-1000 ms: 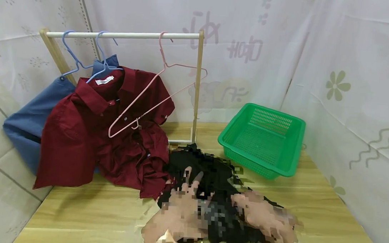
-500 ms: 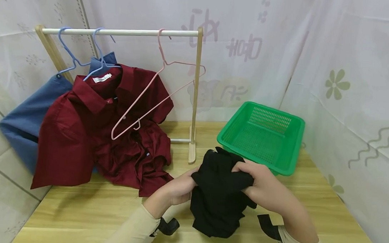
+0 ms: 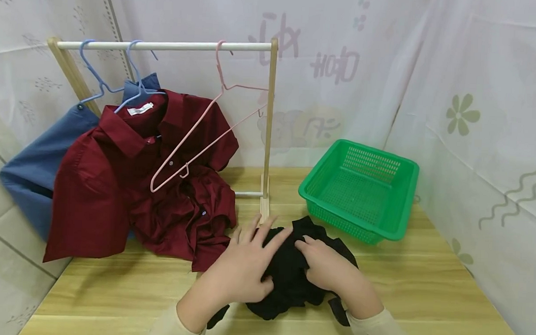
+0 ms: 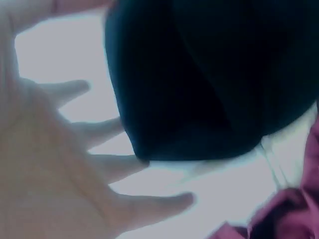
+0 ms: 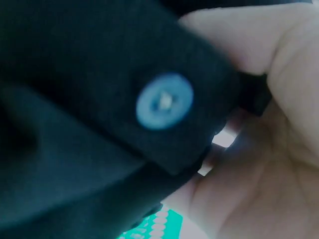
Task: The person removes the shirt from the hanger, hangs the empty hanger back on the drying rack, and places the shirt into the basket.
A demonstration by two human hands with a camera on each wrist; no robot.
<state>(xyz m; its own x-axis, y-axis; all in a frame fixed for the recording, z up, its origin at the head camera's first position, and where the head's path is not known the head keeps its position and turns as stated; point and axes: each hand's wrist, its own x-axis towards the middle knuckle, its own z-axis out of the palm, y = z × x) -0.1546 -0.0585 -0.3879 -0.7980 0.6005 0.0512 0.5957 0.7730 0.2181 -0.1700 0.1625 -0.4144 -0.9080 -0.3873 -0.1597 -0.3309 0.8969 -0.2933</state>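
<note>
A crumpled black shirt [image 3: 290, 286] lies bunched near the front of the wooden table [image 3: 423, 291]. In the right wrist view a round button [image 5: 165, 101] shows on a dark corner of its cloth. My left hand [image 3: 240, 270] is at the shirt's left side with its fingers spread; in the left wrist view fingertips lie beside or against the cloth's edge, and whether they press on it is unclear. On the other side my right hand [image 3: 328, 268] pinches the cloth between thumb and fingers. Folds hide the rest of the shirt's shape.
A rack [image 3: 166, 46] at the back left bears blue hangers with a dark red shirt [image 3: 103, 181] and a blue garment [image 3: 39, 167]. An unfilled pink hanger [image 3: 191, 133] hangs toward its right end. Behind the right hand stands a green basket [image 3: 359, 223].
Both hands held the black shirt bunched and raised half a second ago; now it lies lower and more spread. My left hand has let go and spread its fingers. The pink hanger swings slightly.
</note>
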